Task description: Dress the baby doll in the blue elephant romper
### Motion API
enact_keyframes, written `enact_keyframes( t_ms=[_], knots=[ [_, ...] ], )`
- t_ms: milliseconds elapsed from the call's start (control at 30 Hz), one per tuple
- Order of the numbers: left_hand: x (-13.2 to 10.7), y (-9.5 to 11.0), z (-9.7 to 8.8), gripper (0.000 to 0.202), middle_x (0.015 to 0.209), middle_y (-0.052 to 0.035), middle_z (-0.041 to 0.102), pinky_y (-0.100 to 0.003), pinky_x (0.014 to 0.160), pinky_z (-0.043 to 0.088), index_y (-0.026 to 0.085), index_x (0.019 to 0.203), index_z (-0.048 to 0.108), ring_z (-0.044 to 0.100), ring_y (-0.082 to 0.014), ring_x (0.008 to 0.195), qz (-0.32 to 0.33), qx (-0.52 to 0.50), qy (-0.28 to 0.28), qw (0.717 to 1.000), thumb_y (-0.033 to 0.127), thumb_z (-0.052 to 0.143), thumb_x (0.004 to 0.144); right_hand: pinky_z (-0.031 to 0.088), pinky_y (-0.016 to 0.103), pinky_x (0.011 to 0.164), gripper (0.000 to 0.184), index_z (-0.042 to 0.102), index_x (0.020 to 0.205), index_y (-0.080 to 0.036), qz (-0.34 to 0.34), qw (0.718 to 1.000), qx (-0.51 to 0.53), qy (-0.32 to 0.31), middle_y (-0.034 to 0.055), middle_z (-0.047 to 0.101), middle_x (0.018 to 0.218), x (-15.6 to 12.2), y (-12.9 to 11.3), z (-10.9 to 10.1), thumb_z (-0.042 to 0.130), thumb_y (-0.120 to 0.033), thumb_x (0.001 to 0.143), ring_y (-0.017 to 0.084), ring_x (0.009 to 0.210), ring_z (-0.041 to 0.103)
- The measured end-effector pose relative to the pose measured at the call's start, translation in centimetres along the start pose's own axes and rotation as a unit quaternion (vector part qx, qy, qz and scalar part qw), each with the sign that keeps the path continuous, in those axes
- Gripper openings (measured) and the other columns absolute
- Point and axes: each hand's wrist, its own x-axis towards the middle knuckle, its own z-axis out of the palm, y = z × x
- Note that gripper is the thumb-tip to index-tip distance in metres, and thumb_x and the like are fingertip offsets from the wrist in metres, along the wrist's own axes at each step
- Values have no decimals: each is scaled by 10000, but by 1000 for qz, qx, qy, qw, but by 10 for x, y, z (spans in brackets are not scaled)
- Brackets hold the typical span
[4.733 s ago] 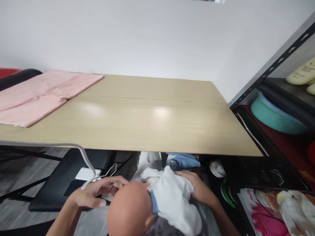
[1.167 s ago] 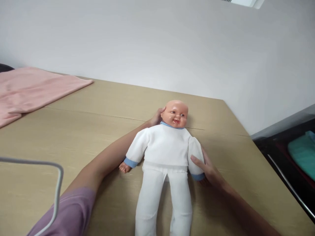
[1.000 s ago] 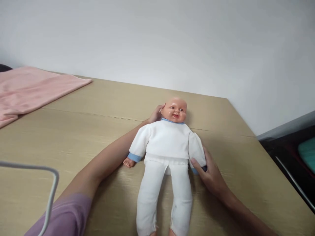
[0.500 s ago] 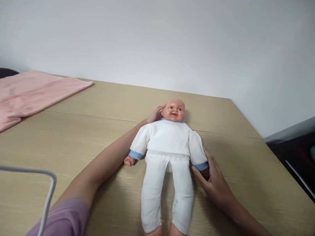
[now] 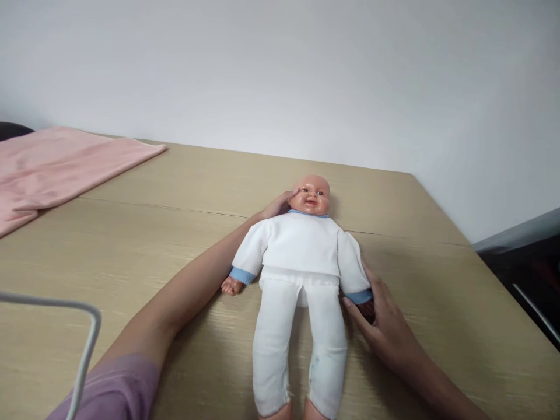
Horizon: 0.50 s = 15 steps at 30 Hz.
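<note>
Presently the doll [image 5: 301, 251] lies on its back on the bench [image 5: 192, 181], head toward the wall [image 5: 280, 76], legs toward me and cut off at the lower edge of view.

My hands: well apart, one either side of it. Left hand [image 5: 280, 204] up at the side of the doll's head, fingertips touching the cheek; palm and the rest pass out of sight behind, so I cannot tell whether it bears any weight. Right hand [image 5: 385, 321] curved about the far end of the sleeve, thumb and fingers either side of the blue cuff [image 5: 359, 296]; how tight, I cannot tell.

On steadying it well, my judgement: head first. It looks hard and smooth, likely to roll if the left hand slips out quickly, so a flat, slow release would suit. Right hand best kept light, since pulling at that cuff could twist the soft arm. Both sides evenly loaded, body in line.

About the place: pink cloth [image 5: 74, 166] spread on the bench to the left, well apart from the doll. Pale cable [image 5: 90, 338] bends close by my left sleeve [image 5: 122, 379]; mind the elbow there.
</note>
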Motion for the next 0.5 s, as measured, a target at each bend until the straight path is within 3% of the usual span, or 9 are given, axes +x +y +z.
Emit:
enact_keyframes(
  t_ms=[167, 333, 500],
  knots=[
    [-2, 1, 5, 625, 1418, -137, 854, -591, 1436, 382, 171, 1371, 858, 612, -472, 1599, -3, 17, 24, 1000, 635, 861, 952, 570, 616, 1281, 783, 305, 1836, -343, -8, 1000, -1, -5, 155, 615, 1712, 0, 1, -1, 636, -503, 1145, 403, 1567, 634],
    [-2, 2, 9, 582, 1416, -141, 854, -592, 1449, 360, 161, 1299, 874, 603, -459, 1611, 2, 10, 24, 1000, 609, 892, 928, 610, 626, 1229, 777, 314, 1833, -328, -17, 1000, -12, 0, 171, 651, 1664, 1, 2, -1, 634, -512, 1150, 403, 1498, 683],
    [-11, 9, 25, 608, 1466, -151, 831, -592, 1409, 413, 163, 1296, 851, 627, -460, 1586, 19, 3, -8, 1000, 603, 948, 887, 594, 642, 1247, 786, 295, 1842, -335, -21, 1000, -14, -2, 172, 641, 1674, 1, 1, -1, 630, -502, 1151, 405, 1497, 679]
  ],
)
